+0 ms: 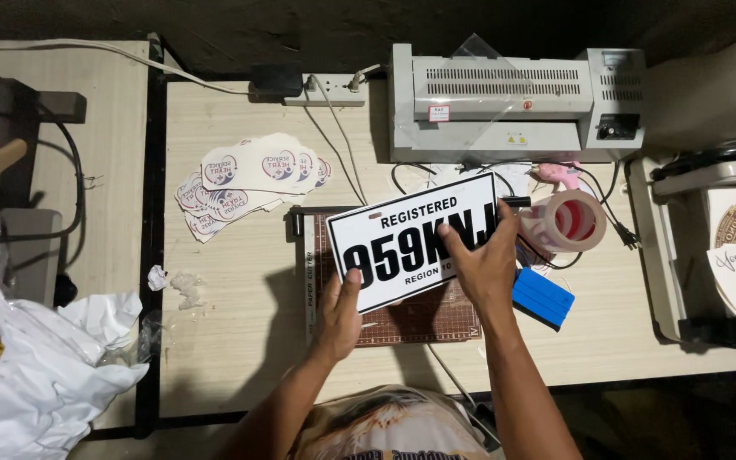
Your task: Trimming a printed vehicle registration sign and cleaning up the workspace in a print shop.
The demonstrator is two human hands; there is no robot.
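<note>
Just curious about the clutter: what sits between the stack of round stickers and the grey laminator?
In the head view, a white power strip with cords lies between the stickers and laminator.
</note>
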